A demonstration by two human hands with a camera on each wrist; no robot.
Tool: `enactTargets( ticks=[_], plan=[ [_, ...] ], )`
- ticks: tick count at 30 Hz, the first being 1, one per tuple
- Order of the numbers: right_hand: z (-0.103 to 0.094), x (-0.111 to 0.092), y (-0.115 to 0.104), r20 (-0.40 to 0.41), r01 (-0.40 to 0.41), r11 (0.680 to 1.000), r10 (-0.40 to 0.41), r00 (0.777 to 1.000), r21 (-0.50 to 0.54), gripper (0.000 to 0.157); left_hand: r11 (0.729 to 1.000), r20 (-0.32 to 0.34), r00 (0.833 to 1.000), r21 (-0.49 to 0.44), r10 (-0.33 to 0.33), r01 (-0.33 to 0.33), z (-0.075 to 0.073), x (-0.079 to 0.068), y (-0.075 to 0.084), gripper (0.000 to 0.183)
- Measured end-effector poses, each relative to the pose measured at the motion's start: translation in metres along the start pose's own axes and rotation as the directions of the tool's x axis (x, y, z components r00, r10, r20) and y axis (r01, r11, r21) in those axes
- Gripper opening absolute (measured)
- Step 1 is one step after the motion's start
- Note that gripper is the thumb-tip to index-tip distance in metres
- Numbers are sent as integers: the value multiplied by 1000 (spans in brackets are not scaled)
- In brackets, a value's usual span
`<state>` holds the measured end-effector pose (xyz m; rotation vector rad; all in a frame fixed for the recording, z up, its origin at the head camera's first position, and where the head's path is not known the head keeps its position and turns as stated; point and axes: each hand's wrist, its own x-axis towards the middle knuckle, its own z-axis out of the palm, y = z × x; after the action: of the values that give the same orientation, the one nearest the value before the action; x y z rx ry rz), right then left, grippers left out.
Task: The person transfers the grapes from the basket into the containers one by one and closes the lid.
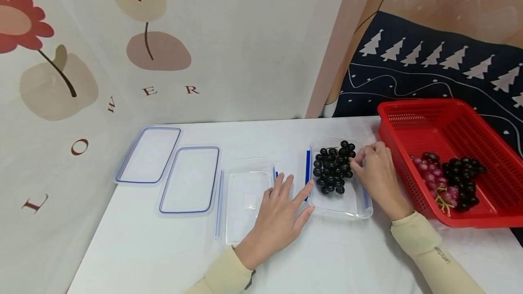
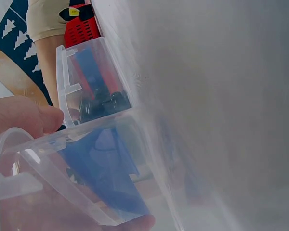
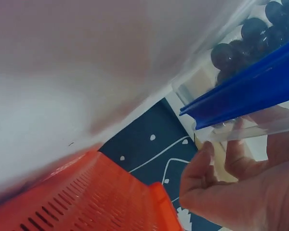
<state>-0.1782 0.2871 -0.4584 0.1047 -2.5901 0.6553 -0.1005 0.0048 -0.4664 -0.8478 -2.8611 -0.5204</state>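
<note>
A bunch of black grapes (image 1: 332, 169) lies in a clear plastic container (image 1: 341, 210) with blue side flaps. My right hand (image 1: 377, 176) reaches over the container's right side, thumb and curled fingers pinching at the bunch's right edge. In the right wrist view, that hand (image 3: 241, 183) is beside the rim and a blue flap (image 3: 250, 86). Fingers spread, my left hand (image 1: 278, 212) lies over the right side of a second clear container (image 1: 241, 230). Its index finger reaches the left edge of the grape container. No food shows in the second container.
A red plastic basket (image 1: 412, 126) at the right holds red grapes (image 1: 435, 178) and more black grapes (image 1: 463, 180). Two clear lids with blue seals, one farther back (image 1: 149, 155) and one nearer (image 1: 189, 180), lie on the white table (image 1: 135, 235) at the left. A patterned curtain hangs behind.
</note>
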Motion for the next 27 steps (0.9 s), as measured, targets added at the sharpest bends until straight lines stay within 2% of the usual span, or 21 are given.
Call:
enactTargets(
  ticks=[3,7,9,12,15,19,23,27],
  plan=[
    [2,-2,-1,-25,14,1000,-14,1000,-5,14,1000,12,1000,-3,-3,3,0,1,1,56],
    [2,-5,-7,-32,134,991,-134,990,10,17,1000,11,1000,0,-7,7,0,1,1,57],
    [2,-9,-11,-18,195,980,-195,981,26,19,1000,4,1000,6,-4,4,0,1,0,57],
    [1,-14,-19,54,243,968,-246,968,54,28,1000,0,1000,8,2,-2,0,1,0,57],
    [1,-17,-26,164,276,957,-288,943,91,39,1000,-1,1000,15,6,-6,0,1,0,57],
    [1,-20,-30,312,320,941,-337,888,108,52,1000,2,1000,15,8,-8,1,1,0,57],
    [1,-20,-30,401,354,933,-348,847,62,72,1000,-2,1000,18,12,-12,1,1,0,57],
    [1,-20,-31,445,383,924,-354,823,27,83,1000,-22,1000,18,16,-16,1,1,0,56]
  ],
)
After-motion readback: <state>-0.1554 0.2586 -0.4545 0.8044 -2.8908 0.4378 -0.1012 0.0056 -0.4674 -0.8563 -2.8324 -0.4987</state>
